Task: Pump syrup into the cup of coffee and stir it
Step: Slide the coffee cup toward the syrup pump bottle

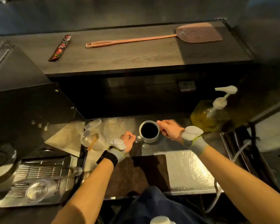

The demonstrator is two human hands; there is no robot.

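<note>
Cup of coffee (149, 131) centre frame on table (189, 168) | left hand (128, 140) fingers pinch its handle, right hand (169, 129) fingers curl round rim side | syrup pump (223, 97) right, well apart | slide level, slowly, under nozzle.

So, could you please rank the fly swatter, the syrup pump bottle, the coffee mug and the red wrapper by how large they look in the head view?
1. fly swatter
2. syrup pump bottle
3. coffee mug and red wrapper: too alike to rank, and the wrapper lies farther away.
</note>
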